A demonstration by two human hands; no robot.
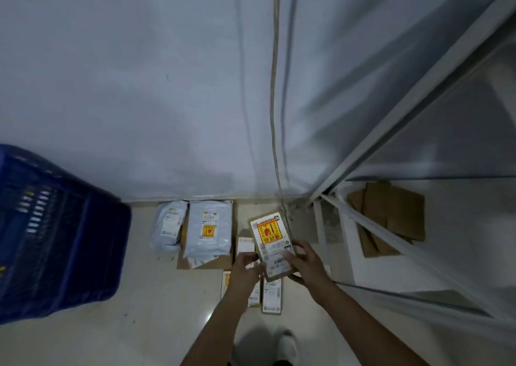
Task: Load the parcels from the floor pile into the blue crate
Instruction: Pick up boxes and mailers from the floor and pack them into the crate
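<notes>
- The right hand (303, 259) grips the lower right edge of a flat cardboard parcel (275, 244), with the fingers laid over its label and the thumb side hidden behind it.
- The left hand (245, 265) is at the lower left edge of the same parcel with the fingers curled; it seems to pinch the edge, but the contact is blurred.
- The parcel is held tilted above the floor, between the two hands, well apart from the blue crate (55, 234).
- On its face there is a yellow and red sticker (269, 233) with a wine-glass fragile mark and Chinese characters; I cannot read them. Below is a white shipping label with barcodes and small digits, too small to read.
- Under the hands lie three small boxes with white labels: one (245, 245) just beside the held parcel, two (271, 295) nearer to the person.
- Against the wall lie two grey poly mailers: a small one (169, 226) and a larger one (210, 228) which carries a similar yellow sticker. The larger one rests on a flat brown cardboard box (206, 262).
- The blue crate stands at the left, on the pale floor (156, 309).
- A cable (275, 114) hangs down the wall. At the right a white metal rack (391, 226) holds flattened cardboard (391, 214).
- One white shoe (287, 346) shows at the bottom.
</notes>
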